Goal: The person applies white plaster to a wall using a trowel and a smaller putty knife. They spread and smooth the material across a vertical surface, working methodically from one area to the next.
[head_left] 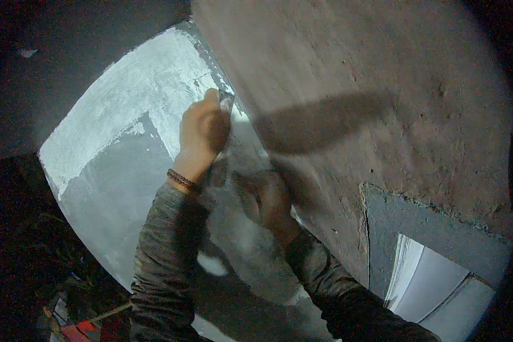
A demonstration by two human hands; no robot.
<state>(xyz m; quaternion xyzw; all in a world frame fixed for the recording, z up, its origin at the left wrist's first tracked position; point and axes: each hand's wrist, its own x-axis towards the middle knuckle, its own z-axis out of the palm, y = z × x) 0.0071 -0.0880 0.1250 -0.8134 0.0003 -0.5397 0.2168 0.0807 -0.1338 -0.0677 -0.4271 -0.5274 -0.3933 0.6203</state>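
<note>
On the left, a grey wall [114,188] carries a broad band of white putty [137,97], running from lower left up toward the corner [233,97] where it meets a rough brown wall [382,85].

The left hand [202,128] is raised highest, fingers wrapped shut round the handle of a putty knife [226,101]. The blade pokes out above the knuckles and sits right at the corner, at the right end of the putty band. Its long axis points up and slightly right, along the corner line. A beaded bracelet [182,180] circles that wrist.

Lower and to the right, the right hand [271,199] lies in shadow against the wall, nearer the body. It looks loosely curled, but whether it holds anything I cannot tell.

So the knife is with the left hand, far and above the right; the unputtied grey lies down and left of the blade.

Far right, low, a pale opening [433,285] shows through the brown wall.
</note>
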